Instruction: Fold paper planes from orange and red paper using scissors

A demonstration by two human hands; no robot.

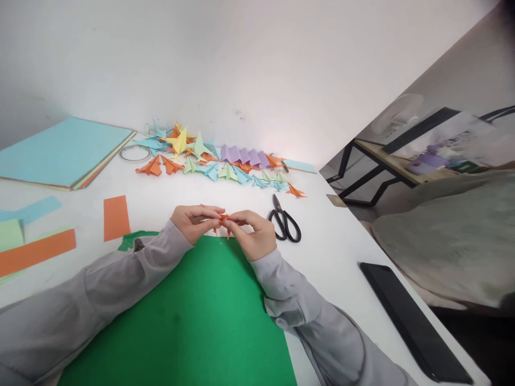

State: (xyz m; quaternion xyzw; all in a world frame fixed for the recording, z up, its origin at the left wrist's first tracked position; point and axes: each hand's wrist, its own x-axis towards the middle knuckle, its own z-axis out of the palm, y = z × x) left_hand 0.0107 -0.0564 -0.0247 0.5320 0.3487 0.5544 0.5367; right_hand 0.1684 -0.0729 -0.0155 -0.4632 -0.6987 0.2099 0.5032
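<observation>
Between my two hands is a small orange folded paper piece (223, 217), mostly hidden by the fingers, with a few thin points sticking out below. My left hand (194, 221) pinches it from the left, thumb and fingers pressed together. From the right, my right hand (254, 231) grips the same piece between thumb and forefinger. Both hands are just above the far edge of a large green sheet (193, 305). Black-handled scissors (284, 221) lie to the right of my right hand, blades pointing away. An orange paper rectangle (116, 217) rests left of my left hand.
Several folded paper pieces (179, 141) in mixed colours line the wall, near a purple pleated strip (244, 155) and a tape roll (135, 153). A stack of coloured sheets (64, 150) is at back left, cut strips (38, 251) at left. A black flat object (410, 316) lies right.
</observation>
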